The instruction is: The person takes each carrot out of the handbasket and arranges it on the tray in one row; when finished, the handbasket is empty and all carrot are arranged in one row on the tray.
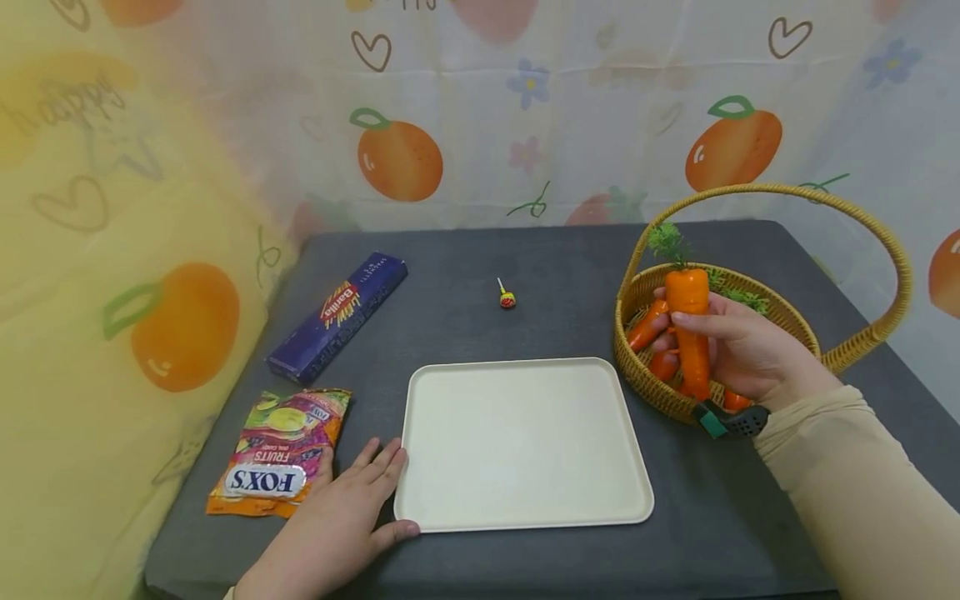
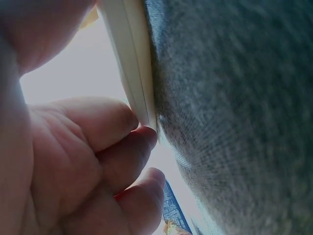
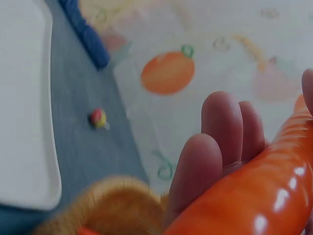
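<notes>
In the head view my right hand (image 1: 757,346) grips an orange carrot (image 1: 688,321) with a green leafy top, held upright over the wicker basket (image 1: 795,312). The right wrist view shows that carrot (image 3: 254,196) large, with fingers along its far side. More carrots (image 1: 649,327) lie inside the basket, partly covered by the hand. My left hand (image 1: 341,512) lies at the left edge of the cream tray (image 1: 525,446), its fingers straight and the thumb at the near left corner. Fingertips (image 2: 146,134) touch the tray's rim (image 2: 129,58) in the left wrist view.
A purple FOX'S candy bag (image 1: 281,454) lies left of the tray, close to my left hand. Behind it is a blue Barilla spaghetti box (image 1: 341,317). A small lollipop (image 1: 507,297) lies beyond the tray. The basket's tall handle (image 1: 795,192) arches up at the right.
</notes>
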{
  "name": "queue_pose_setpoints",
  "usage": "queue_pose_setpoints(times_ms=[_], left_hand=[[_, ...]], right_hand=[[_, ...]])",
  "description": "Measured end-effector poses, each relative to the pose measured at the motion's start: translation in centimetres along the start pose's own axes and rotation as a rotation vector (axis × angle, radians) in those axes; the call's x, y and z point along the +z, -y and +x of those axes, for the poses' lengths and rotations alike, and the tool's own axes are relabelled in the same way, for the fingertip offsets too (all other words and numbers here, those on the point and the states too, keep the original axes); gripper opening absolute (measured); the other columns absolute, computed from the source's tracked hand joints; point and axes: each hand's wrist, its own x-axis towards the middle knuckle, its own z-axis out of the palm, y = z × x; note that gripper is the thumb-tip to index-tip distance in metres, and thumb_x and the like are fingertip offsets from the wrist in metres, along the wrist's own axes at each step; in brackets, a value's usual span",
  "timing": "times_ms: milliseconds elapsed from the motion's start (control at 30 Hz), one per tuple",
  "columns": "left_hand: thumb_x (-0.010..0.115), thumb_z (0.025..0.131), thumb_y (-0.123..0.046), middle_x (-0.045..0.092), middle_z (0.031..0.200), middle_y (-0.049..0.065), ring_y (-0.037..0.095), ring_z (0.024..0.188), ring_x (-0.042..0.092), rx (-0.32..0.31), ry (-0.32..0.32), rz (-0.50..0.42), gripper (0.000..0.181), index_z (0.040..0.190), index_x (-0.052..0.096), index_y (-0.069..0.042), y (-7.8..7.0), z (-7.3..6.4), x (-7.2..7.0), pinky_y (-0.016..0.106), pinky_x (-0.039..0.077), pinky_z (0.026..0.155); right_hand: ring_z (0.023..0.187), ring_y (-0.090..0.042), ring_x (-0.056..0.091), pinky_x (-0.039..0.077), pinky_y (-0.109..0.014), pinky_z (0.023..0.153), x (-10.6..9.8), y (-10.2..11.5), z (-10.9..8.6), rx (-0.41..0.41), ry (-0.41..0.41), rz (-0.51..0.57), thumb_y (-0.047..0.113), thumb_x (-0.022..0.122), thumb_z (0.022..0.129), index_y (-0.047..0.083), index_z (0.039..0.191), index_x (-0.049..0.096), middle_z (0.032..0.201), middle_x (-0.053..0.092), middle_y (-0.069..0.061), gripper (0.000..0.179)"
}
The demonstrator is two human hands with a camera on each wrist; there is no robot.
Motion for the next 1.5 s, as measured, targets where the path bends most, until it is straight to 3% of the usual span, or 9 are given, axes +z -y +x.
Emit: queue_pose_setpoints(times_ms=[167,333,600,900,1100,1300,1500], left_hand=[[0.078,0.094,-0.066,0.045,0.175,0.005,0.039,0.166,0.034,0.003,-0.017,-0.011,0.095,0.167,0.051,-0.012,0.0,-0.1,0.1,0.088,0.013,0.123],[0.078,0.094,-0.066,0.045,0.175,0.004,0.038,0.167,0.033,0.008,-0.022,-0.018,0.095,0.167,0.051,-0.013,-0.2,0.2,0.1,0.087,0.016,0.124],[0.076,0.094,-0.067,0.043,0.177,0.004,0.039,0.168,0.031,0.007,0.006,-0.020,0.096,0.168,0.049,-0.013,-0.3,0.3,0.2,0.087,0.012,0.125],[0.078,0.093,-0.066,0.043,0.177,0.004,0.038,0.168,0.031,-0.007,0.005,-0.008,0.096,0.168,0.050,-0.013,-0.4,0.1,0.0,0.087,0.008,0.126],[0.079,0.093,-0.065,0.046,0.175,0.006,0.039,0.167,0.033,-0.004,-0.024,-0.002,0.096,0.166,0.051,-0.011,-0.6,-0.2,0.0,0.087,0.009,0.126],[0.079,0.092,-0.066,0.046,0.175,0.005,0.038,0.167,0.033,-0.014,-0.018,0.007,0.095,0.167,0.051,-0.012,-0.7,-0.1,-0.1,0.086,0.010,0.126],[0.080,0.092,-0.065,0.047,0.175,0.005,0.037,0.167,0.033,-0.021,-0.018,-0.002,0.096,0.167,0.051,-0.013,-0.8,-0.2,-0.1,0.086,0.010,0.126]], right_hand=[[0.105,-0.022,0.077,0.064,-0.036,0.095,2.0,-0.8,0.3,-0.042,0.163,0.027,0.005,0.041,0.119,0.016,0.145,0.060,0.119,0.077,-0.005,0.035],[0.106,-0.022,0.078,0.063,-0.035,0.096,4.3,-2.0,1.1,-0.052,0.218,0.091,0.003,0.041,0.118,0.015,0.151,0.055,0.120,0.075,-0.006,0.038],[0.106,-0.022,0.078,0.063,-0.037,0.096,8.1,-3.8,2.9,-0.033,0.175,0.106,0.009,0.050,0.118,0.017,0.152,0.055,0.120,0.075,-0.003,0.035],[0.099,-0.021,0.076,0.062,-0.033,0.092,13.1,-7.0,6.1,0.072,-0.011,0.184,0.022,0.060,0.116,0.022,0.153,0.054,0.121,0.071,-0.005,0.038],[0.109,-0.028,0.074,0.063,-0.038,0.096,15.1,-10.1,8.4,0.140,-0.042,0.231,0.027,0.051,0.117,0.020,0.155,0.045,0.132,0.067,-0.009,0.039],[0.116,-0.032,0.069,0.060,-0.043,0.102,16.7,-12.8,9.6,0.235,-0.035,0.285,0.028,0.046,0.116,0.018,0.170,0.020,0.157,0.048,-0.024,0.060],[0.123,-0.034,0.063,0.053,-0.051,0.111,18.0,-14.5,10.1,0.292,-0.041,0.305,0.029,0.047,0.115,0.024,0.176,0.017,0.157,0.045,-0.017,0.069]])
